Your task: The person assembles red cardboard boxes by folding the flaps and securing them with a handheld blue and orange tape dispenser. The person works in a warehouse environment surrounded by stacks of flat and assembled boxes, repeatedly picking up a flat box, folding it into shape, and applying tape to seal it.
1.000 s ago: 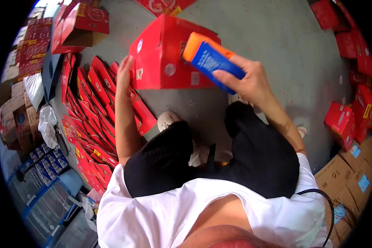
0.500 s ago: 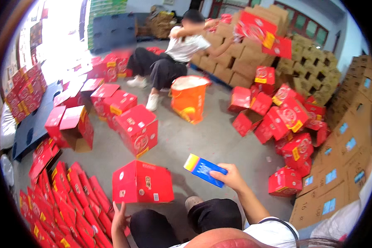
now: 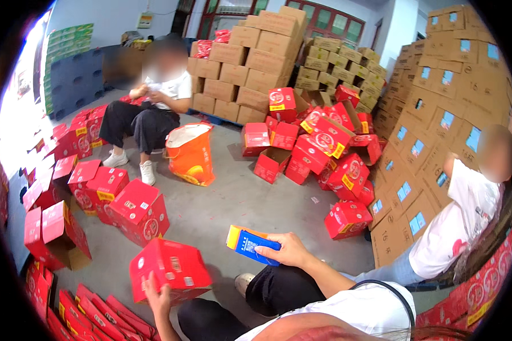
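My left hand [image 3: 157, 294] is on the side of a red carton [image 3: 179, 264], its fingers spread over the near left face. The carton is closed on top and sits slightly tilted in front of my left knee. My right hand [image 3: 290, 250] grips a flat blue box-shaped packet [image 3: 249, 245] with a yellow end, held above my right knee with the thumb on top. Its contents cannot be made out. Below my left hand, flattened red cartons [image 3: 91, 312] stand in a leaning row.
Red cartons [image 3: 139, 210] line the floor on the left; more form a heap [image 3: 330, 148] on the right. An orange sack [image 3: 190, 156] stands ahead beside a seated person [image 3: 168, 85]. Brown cartons [image 3: 432, 142] are stacked high at the right, where another person [image 3: 461, 221] leans.
My view has swung right, bringing a second person into sight. My left hand has moved from the carton's lower corner up onto its side, and the carton has tilted. The seated person's arms have lowered.
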`<state>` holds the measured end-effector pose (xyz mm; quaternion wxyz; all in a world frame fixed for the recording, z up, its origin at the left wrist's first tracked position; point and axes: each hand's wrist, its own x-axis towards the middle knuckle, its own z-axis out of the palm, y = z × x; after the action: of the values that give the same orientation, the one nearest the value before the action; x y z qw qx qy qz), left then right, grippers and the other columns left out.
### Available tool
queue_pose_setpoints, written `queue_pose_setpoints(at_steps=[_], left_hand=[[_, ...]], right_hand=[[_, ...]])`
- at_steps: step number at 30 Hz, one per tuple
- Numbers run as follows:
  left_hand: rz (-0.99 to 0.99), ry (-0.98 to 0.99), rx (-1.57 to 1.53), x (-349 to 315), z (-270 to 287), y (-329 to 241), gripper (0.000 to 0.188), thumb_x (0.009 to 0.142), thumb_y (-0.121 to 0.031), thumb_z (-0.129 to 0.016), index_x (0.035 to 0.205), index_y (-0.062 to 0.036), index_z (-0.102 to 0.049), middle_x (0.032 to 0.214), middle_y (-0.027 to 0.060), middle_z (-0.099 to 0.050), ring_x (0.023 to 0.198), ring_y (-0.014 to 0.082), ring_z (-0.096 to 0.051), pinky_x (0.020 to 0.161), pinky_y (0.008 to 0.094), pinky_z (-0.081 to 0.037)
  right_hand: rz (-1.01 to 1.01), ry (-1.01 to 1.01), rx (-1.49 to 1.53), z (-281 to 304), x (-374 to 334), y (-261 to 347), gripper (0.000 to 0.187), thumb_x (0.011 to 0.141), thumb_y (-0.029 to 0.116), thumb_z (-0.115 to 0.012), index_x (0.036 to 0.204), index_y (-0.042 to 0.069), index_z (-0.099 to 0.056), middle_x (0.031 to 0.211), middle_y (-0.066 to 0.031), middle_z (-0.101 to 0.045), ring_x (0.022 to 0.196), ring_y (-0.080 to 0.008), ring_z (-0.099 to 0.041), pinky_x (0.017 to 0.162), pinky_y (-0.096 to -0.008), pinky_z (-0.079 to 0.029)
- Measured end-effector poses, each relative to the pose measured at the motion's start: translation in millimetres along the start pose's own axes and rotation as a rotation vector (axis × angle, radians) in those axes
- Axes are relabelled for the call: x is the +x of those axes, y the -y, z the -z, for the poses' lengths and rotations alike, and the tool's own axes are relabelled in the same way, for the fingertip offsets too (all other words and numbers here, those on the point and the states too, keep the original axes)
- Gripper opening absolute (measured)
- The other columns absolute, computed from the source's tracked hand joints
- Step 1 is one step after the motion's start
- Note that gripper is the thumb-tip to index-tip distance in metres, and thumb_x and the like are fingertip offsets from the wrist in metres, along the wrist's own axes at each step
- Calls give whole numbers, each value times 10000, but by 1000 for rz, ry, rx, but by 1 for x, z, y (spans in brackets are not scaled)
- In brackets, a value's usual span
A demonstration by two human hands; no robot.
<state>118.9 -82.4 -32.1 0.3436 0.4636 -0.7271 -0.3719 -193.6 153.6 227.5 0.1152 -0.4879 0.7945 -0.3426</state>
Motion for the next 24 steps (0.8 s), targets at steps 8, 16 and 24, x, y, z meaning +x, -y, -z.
queue_pose_setpoints(at_steps=[8, 16, 24], left_hand=[[704, -631, -286, 0, -5, 19, 791, 924, -460, -651, 1459, 13, -313, 1414, 228, -432, 1237, 326, -484, 1014, 451, -443], [732, -37, -1639, 113, -19, 198, 861, 815, -587, -715, 1443, -90, -400, 1325, 114, -529, 1188, 270, -516, 981, 406, -471], [350, -284, -880, 150, 16, 37, 493, 861, -392, -616, 1206, -51, -529, 1195, 178, -579, 1077, 346, -601, 882, 480, -514]], right_hand=[[-16, -4, -309, 20, -8, -35, 489, 837, 610, -641, 980, 154, -742, 722, -147, -685, 671, -348, -676, 616, -429, -509], [106, -11, -136, 16, 13, -32, 466, 833, 569, -668, 1015, 148, -747, 744, -158, -686, 682, -347, -666, 623, -431, -499], [-12, 82, -122, 16, 18, -16, 325, 879, 198, -736, 1061, -69, -701, 860, -52, -712, 762, -97, -621, 699, -281, -526]])
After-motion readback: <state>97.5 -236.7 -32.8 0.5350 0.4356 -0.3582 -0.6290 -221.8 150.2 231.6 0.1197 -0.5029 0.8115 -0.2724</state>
